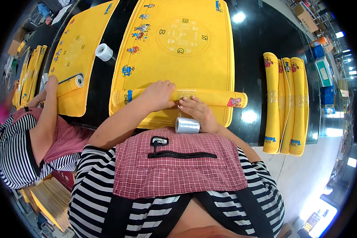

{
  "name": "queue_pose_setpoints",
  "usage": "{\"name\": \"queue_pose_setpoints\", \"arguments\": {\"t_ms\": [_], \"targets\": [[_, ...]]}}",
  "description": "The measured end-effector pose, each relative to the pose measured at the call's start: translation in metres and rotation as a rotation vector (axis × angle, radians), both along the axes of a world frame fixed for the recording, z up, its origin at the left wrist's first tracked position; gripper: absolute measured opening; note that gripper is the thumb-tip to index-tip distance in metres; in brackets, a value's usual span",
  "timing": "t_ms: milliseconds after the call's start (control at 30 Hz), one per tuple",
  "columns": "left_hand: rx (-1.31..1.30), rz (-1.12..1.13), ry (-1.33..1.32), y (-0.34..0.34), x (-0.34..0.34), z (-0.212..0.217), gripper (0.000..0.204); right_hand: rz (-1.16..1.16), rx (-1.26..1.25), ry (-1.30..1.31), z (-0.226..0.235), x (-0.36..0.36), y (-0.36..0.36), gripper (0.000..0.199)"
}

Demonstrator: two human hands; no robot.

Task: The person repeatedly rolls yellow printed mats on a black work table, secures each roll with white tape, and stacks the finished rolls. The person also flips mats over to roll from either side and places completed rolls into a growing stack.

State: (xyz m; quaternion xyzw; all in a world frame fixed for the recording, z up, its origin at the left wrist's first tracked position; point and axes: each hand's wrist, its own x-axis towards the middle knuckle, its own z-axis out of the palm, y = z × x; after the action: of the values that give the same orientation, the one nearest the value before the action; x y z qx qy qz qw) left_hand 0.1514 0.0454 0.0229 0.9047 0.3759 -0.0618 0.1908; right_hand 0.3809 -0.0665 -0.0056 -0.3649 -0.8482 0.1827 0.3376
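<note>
A yellow mat rolled into a tube lies across the near end of a stack of flat printed yellow mats. My left hand is closed over the middle of the roll, its fingers bent across the top. Beside it, my right hand rests with fingers stretched out, the tips touching the roll's near side. A shiny strip of clear tape shows on the roll between my hands. Against my right wrist, at the table's near edge, is a roll of clear tape. The undersides of both hands are hidden.
Several rolled yellow mats lie side by side at the right on the black table. To the left stands another tape roll, near a second stack of mats. A co-worker's arm reaches to a partly rolled mat there.
</note>
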Motion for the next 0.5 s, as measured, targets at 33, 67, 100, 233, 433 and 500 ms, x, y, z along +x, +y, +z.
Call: {"name": "queue_pose_setpoints", "arguments": {"t_ms": [33, 67, 100, 233, 433, 500], "targets": [[0.069, -0.006, -0.015, 0.002, 0.0, 0.001, 0.057, -0.013, 0.007, 0.013, 0.002, -0.002, 0.004, 0.053], [0.138, -0.01, -0.03, 0.008, -0.001, 0.001, 0.054, -0.024, 0.014, 0.025, 0.003, -0.005, 0.009, 0.054], [0.214, -0.017, -0.048, 0.013, -0.001, 0.001, 0.051, -0.069, 0.057, 0.016, 0.005, -0.007, 0.02, 0.062], [0.334, 0.065, -0.245, 0.026, -0.004, 0.001, 0.041, -0.234, -0.459, 0.354, 0.008, -0.002, 0.085, 0.044], [0.692, 0.055, -0.304, 0.015, 0.014, -0.03, 0.06, -0.216, -0.518, 0.488, 0.009, 0.022, 0.21, 0.027], [0.669, 0.089, -0.333, 0.038, 0.021, -0.031, 0.073, -0.249, -0.483, 0.41, 0.016, 0.024, 0.223, 0.028]]}}
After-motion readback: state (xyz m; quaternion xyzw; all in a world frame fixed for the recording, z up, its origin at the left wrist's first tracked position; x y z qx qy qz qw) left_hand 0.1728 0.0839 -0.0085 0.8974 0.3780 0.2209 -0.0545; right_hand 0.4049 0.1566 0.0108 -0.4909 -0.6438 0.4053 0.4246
